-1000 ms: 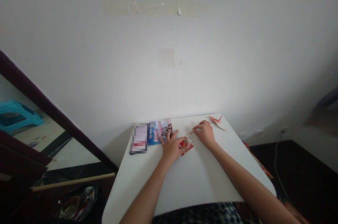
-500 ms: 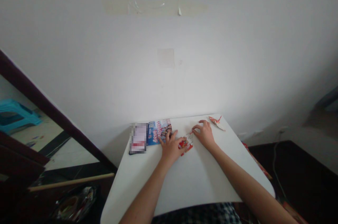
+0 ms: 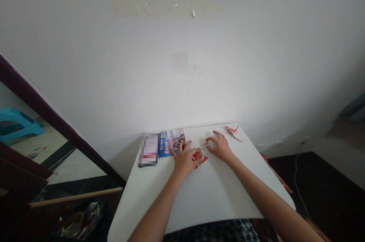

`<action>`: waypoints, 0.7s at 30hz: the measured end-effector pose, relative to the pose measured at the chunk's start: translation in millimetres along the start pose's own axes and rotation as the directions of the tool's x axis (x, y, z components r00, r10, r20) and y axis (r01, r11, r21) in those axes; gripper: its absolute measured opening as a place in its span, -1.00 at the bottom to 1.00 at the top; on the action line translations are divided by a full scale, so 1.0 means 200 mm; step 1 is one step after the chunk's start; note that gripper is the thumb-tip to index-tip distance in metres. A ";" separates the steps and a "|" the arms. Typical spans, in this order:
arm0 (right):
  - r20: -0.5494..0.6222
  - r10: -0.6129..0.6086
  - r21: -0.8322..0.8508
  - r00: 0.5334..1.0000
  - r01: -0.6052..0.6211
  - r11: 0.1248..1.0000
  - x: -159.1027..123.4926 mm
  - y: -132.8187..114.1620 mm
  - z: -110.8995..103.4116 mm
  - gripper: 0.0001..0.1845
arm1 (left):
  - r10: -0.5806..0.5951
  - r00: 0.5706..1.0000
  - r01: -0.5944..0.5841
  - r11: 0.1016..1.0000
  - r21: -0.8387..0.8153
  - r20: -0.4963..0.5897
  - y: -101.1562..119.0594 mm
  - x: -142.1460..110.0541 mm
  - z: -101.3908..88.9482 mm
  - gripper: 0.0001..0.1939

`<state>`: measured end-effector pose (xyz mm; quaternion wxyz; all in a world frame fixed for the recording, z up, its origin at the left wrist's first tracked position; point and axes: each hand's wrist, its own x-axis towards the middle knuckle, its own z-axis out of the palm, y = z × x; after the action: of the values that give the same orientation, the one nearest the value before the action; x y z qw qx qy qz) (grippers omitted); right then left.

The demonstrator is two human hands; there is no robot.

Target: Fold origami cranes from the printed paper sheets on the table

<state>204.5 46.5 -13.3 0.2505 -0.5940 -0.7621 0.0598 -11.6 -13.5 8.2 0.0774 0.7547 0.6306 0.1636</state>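
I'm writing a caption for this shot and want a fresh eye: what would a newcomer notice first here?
Probably the two bare hands over the white table: the left hand spread by a small red-and-white paper, the right hand at its upper right. Next might come the bright blue leaflet beyond the left hand, and the red-and-white folded paper near the table's far right corner.

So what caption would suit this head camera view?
Two hands at a small red-and-white paper on a white table, a folded paper piece nearby.
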 end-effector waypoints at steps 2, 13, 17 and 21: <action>0.022 -0.011 -0.007 1.000 0.011 1.000 -0.01 0.01 0.00 -0.54 | -0.004 1.000 0.004 1.000 -0.002 0.003 0.00 0.00 0.00 -0.53; 0.121 -0.090 0.004 0.989 0.091 0.996 -0.10 -0.02 -0.04 -0.42 | -0.012 1.000 0.012 1.000 -0.027 -0.002 -0.01 0.00 0.02 -0.51; 0.092 -0.124 0.009 0.988 0.124 0.992 -0.14 -0.03 -0.03 -0.40 | -0.005 1.000 0.005 1.000 -0.018 -0.005 -0.01 0.01 0.03 -0.53; 0.069 -0.147 0.002 0.987 0.147 0.989 -0.16 -0.04 -0.05 -0.44 | -0.003 1.000 0.003 1.000 -0.022 0.009 -0.01 0.00 0.02 -0.52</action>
<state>207.8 11.8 -12.4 0.2267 -0.5342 -0.8121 0.0603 -12.6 -12.2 3.5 0.0886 0.7535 0.6296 0.1672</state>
